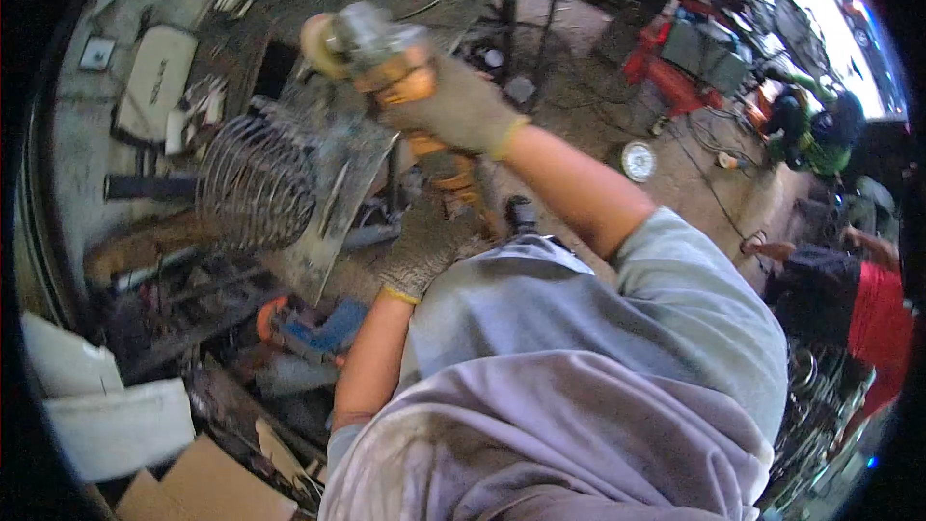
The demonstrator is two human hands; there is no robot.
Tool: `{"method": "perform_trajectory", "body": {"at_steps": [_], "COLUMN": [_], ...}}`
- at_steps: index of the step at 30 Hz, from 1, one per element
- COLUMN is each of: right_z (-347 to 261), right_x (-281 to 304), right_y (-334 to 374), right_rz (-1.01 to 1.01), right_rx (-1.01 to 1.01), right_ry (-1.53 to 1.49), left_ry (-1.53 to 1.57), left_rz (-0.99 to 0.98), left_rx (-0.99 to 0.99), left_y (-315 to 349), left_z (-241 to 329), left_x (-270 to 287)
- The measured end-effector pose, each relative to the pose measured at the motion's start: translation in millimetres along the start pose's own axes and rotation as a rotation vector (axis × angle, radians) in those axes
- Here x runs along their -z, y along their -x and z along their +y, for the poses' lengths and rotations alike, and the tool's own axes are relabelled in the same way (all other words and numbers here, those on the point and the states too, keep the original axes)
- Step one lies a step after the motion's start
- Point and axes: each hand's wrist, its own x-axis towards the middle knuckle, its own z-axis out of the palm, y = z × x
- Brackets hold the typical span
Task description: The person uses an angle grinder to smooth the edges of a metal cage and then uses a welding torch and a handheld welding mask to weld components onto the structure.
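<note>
An angle grinder point(386, 58) with an orange body and a worn round disc point(323, 43) is held up in front of me, disc pointing to the upper left. My right hand point(458, 106), in a grey work glove, grips it just behind the head. My left hand point(424, 241), also gloved, is wrapped around the rear of its body, lower down. The disc hangs above a bent grey metal plate point(333, 188); I cannot tell whether they touch. My grey shirt fills the lower middle.
A round wire cage point(256, 183) lies left of the plate. A blue and orange power tool point(313, 328) sits among scrap below it. Cardboard point(203, 482) and white sheets point(106, 415) lie at the lower left. Two other people point(868, 314) point(815, 130) and a red cart point(666, 68) are on the right.
</note>
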Motion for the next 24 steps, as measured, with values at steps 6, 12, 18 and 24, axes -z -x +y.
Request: {"method": "perform_trajectory", "body": {"at_steps": [6, 12, 18, 24], "right_z": [18, 53, 77, 61], "right_x": [-6, -12, -10, -6], "right_y": [-21, -35, -78, -99], "right_rz": [0.159, 0.116, -0.206, -0.207], "right_rx": [0.025, 0.057, -0.265, -0.335], "right_ry": [-0.17, -0.124, -0.881, -0.552], "left_ry": [0.045, 0.113, 0.916, 0.79], "left_rz": [0.256, 0.295, -0.081, 0.059], "left_rx": [0.086, 0.17, 0.272, 0.394], "left_y": [-35, -35, -27, -63], "left_z": [11, -20, -28, 2], "left_x": [-24, -44, -23, -34]}}
